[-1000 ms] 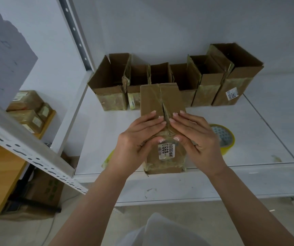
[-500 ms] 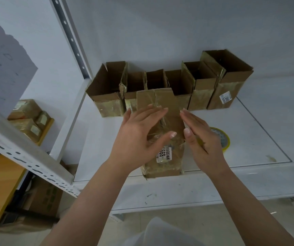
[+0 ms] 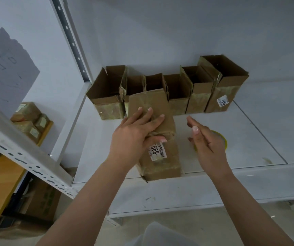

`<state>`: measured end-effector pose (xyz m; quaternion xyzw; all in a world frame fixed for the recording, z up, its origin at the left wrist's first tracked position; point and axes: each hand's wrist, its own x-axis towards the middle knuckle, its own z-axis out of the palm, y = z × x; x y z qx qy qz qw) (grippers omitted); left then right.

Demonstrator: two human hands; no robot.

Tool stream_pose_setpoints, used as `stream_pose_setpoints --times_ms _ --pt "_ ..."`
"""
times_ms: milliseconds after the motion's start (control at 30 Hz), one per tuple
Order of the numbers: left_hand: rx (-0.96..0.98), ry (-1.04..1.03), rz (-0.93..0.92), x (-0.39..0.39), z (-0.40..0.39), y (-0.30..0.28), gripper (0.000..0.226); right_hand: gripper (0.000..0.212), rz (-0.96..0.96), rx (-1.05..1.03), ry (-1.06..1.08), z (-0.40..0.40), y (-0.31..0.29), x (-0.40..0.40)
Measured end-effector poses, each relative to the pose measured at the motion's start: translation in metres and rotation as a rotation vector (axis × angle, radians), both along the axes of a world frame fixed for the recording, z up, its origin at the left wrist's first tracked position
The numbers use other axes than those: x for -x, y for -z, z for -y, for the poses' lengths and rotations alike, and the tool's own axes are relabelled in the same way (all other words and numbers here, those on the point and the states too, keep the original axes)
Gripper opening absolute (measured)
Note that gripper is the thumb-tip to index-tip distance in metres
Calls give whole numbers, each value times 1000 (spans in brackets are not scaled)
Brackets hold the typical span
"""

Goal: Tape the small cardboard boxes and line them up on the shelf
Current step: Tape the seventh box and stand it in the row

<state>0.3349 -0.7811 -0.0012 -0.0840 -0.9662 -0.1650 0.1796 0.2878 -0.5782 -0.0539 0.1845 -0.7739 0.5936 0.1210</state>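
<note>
Left hand (image 3: 133,132) alone now grips box (image 3: 157,139) at shelf (image 3: 249,139) front, six o'clock of box row (image 3: 169,89). Right hand (image 3: 208,144), fingers loose, lifted off toward three o'clock, over tape (image 3: 224,142). Flaps pressed; taping probably next.

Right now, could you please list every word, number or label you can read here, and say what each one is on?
"899", large digits read as they show in this view, on the white sticker of the box under the left hand; its smaller print is too blurred.
"0967", less certain, on the white sticker of the rightmost open box.
Faint marks on the grey sheet: unreadable.
Labels on the wrapped parcels: too small.
</note>
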Motion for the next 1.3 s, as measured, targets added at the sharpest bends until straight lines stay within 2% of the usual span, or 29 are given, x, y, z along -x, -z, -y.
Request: stream_pose_setpoints --times_ms 167,233,333,400,467,567,667,733,833,933,1033,1133,1233,1300 --pt "-513 -69 -132 -2 21 -4 48 42 66 73 162 -10 -5 10" --pt "-632 -91 -171 -1 19 0 46 39 100 116 215 -13 -6 13" --pt "-854 -154 -215 3 16 6 55 44 251 269 268 -18 -8 15" --pt "-982 -185 -256 8 18 8 52 46 392 295 267 -18 -10 16" --pt "-1045 -186 -299 13 20 10 43 41 558 270 221 -14 -13 13" --pt "-1121 -158 -313 18 16 13 42 34 807 349 -7 -5 -20 4" --pt "-1204 -161 -316 22 11 18 48 37 906 462 -264 1 -28 -3" --pt "-1219 -149 -290 23 11 22 44 32 872 550 -278 1 -32 -3" --pt "-1181 -109 -210 23 19 26 36 31 794 590 -167 0 -39 -1" --pt "-1135 -111 -143 22 32 23 53 40 707 533 -83 -3 -47 -1" --pt "-1100 -63 -133 21 40 4 49 45 584 401 -10 -3 -54 -2" --pt "-964 75 -91 24 40 -23 39 43 453 203 106 -3 -58 -4" --pt "-818 215 3 24 30 -48 38 44 335 62 156 -4 -62 -11" --pt "-714 268 104 26 21 -57 27 45 286 -5 203 -6 -65 -18"
